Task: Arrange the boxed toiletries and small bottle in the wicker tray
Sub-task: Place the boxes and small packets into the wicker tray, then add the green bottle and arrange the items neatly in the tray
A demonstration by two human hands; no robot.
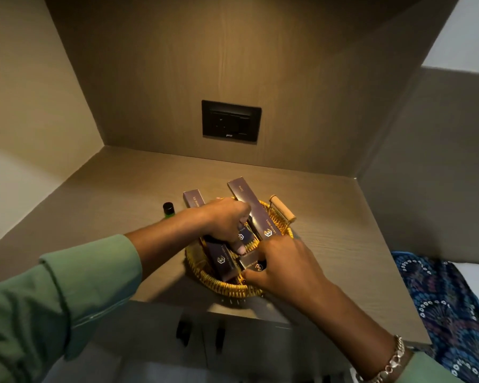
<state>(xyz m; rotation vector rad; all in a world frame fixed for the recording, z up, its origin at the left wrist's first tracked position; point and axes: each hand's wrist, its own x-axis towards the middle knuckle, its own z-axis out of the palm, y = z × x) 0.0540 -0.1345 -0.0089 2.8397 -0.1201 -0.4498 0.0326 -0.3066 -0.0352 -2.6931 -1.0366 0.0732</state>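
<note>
Bracelet (393, 363) on right wrist, nearest. Right hand (285, 268) has grip pinched on small box (251, 261) at tray's near side, likely to set it flat. Wicker tray (224, 286) on counter (343, 225) holds dark boxes. Left hand (227, 221) has grip closed on middle box (244, 236), maybe to make room. Long box (253, 208) leans over far rim. Another box (194, 199) pokes out behind. Small bottle (168, 210) stands on counter, outside tray, left. Socket (231, 120) on back wall.
</note>
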